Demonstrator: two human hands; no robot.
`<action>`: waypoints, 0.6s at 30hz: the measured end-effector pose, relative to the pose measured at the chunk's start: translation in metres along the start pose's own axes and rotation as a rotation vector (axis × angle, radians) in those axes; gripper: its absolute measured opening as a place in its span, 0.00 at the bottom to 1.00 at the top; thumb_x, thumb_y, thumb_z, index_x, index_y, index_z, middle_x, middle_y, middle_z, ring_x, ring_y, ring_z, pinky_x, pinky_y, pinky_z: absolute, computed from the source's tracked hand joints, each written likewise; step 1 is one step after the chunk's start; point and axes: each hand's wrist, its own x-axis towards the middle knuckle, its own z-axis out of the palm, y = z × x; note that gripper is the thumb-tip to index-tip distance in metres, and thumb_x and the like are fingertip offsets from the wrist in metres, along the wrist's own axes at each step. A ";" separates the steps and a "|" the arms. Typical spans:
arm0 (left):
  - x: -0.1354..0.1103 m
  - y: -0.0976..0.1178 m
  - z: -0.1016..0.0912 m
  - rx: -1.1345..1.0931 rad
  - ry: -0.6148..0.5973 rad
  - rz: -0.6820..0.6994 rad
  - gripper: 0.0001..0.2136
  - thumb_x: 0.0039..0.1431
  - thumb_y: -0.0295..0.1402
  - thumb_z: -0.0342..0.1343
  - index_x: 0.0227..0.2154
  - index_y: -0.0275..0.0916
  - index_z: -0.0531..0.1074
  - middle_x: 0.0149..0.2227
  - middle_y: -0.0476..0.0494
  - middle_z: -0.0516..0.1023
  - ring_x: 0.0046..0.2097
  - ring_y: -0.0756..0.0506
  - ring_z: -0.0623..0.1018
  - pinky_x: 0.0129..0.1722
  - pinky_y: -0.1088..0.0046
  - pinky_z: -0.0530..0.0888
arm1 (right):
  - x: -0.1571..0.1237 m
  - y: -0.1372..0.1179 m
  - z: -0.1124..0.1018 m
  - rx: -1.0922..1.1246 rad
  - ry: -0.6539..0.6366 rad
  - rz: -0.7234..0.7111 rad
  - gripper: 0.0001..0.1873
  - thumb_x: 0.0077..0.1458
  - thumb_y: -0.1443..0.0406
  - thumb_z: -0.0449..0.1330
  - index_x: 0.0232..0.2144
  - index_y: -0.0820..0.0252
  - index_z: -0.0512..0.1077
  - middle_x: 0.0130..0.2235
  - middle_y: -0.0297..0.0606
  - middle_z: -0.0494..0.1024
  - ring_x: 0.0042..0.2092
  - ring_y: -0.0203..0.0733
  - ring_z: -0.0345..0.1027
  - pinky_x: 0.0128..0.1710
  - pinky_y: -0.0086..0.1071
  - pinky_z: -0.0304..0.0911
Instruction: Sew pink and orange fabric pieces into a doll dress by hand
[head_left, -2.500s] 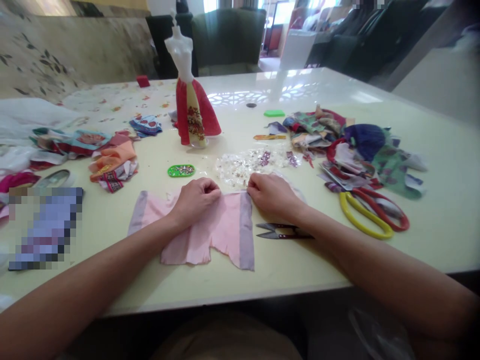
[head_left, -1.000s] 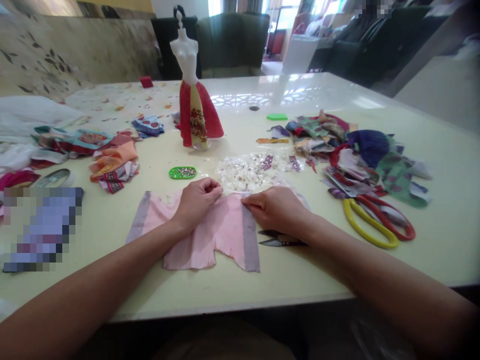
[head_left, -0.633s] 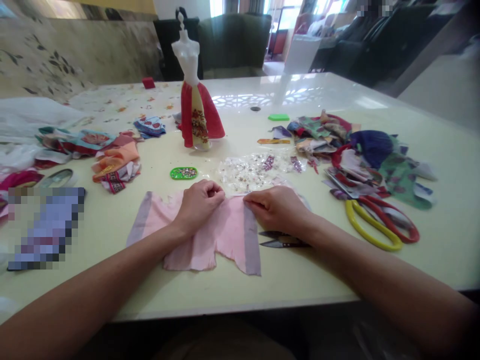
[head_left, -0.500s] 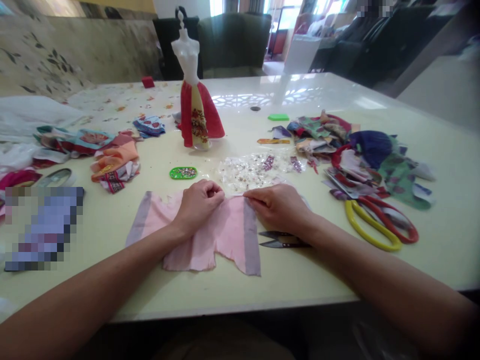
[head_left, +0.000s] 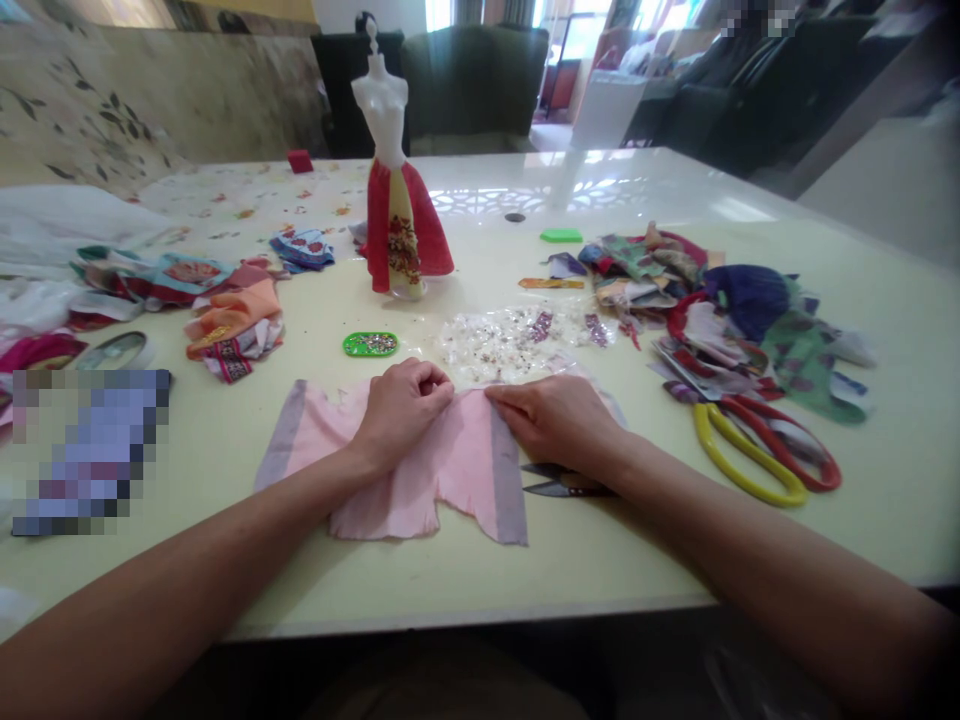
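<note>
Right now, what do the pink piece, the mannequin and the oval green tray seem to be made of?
The pink piece looks like matte cloth: it creases softly and its lower edge is ragged.
The mannequin is probably smooth, hard plastic, going by its even white moulded torso.
The oval green tray seems plastic too, from its uniform bright colour; gloss is hard to judge.

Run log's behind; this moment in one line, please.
left hand: pinching pink cloth; right hand: at cloth's far edge; snips: beside cloth; green tray: beyond cloth
</note>
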 end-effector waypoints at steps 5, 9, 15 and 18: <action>0.000 0.001 0.000 0.012 0.005 0.001 0.05 0.55 0.31 0.55 0.25 0.39 0.74 0.29 0.48 0.74 0.33 0.48 0.72 0.34 0.71 0.66 | -0.001 0.000 0.001 0.028 0.037 -0.032 0.18 0.66 0.61 0.50 0.49 0.52 0.78 0.37 0.38 0.84 0.35 0.42 0.76 0.32 0.32 0.53; 0.000 0.002 0.000 0.035 0.007 0.002 0.05 0.54 0.31 0.55 0.25 0.39 0.73 0.29 0.48 0.73 0.33 0.48 0.72 0.34 0.70 0.66 | -0.002 0.000 0.003 0.024 0.055 -0.050 0.19 0.66 0.62 0.49 0.52 0.52 0.75 0.37 0.38 0.84 0.35 0.42 0.76 0.31 0.32 0.51; -0.001 0.004 -0.001 0.071 0.003 -0.002 0.05 0.53 0.30 0.55 0.23 0.39 0.72 0.30 0.47 0.73 0.34 0.47 0.72 0.35 0.69 0.66 | 0.000 0.000 0.006 -0.029 0.002 -0.052 0.19 0.66 0.63 0.49 0.52 0.50 0.75 0.38 0.37 0.84 0.35 0.43 0.75 0.30 0.33 0.49; -0.001 0.006 -0.001 0.100 -0.010 -0.009 0.05 0.52 0.29 0.55 0.22 0.39 0.71 0.31 0.46 0.73 0.35 0.46 0.72 0.35 0.69 0.67 | 0.000 0.000 0.006 -0.023 0.004 -0.043 0.18 0.66 0.62 0.49 0.51 0.51 0.76 0.38 0.37 0.84 0.35 0.43 0.75 0.30 0.33 0.49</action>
